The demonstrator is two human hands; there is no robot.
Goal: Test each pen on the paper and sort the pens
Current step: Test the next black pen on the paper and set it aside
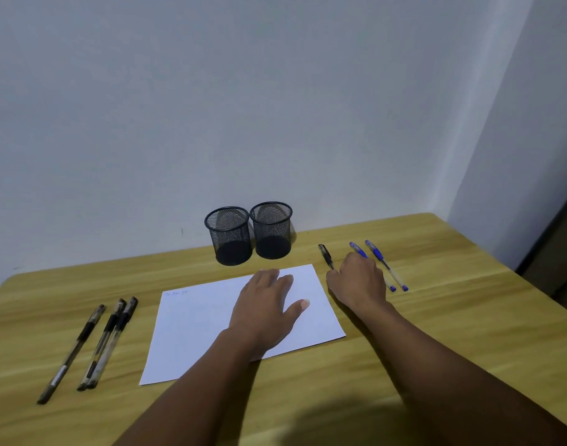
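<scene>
A white sheet of paper [195, 329] lies in the middle of the wooden table, with faint scribbles at its top left corner. My left hand [266, 310] rests flat on the sheet's right half, fingers straight. To the right, my right hand [359, 281] is curled over the near end of a black pen [324, 254], which lies on the table; thumb and fingers close on it. Two blue pens [377, 254] lie just right of that hand, one partly under it. Three black pens [111, 336] lie left of the paper. Two black mesh pen cups, the left cup [229, 235] and the right cup [272, 230], stand behind the paper; both look empty.
The table [452, 317] stands against a pale wall [275, 107], with a wall corner at the right. The table's right edge drops off to a dark floor [559, 252].
</scene>
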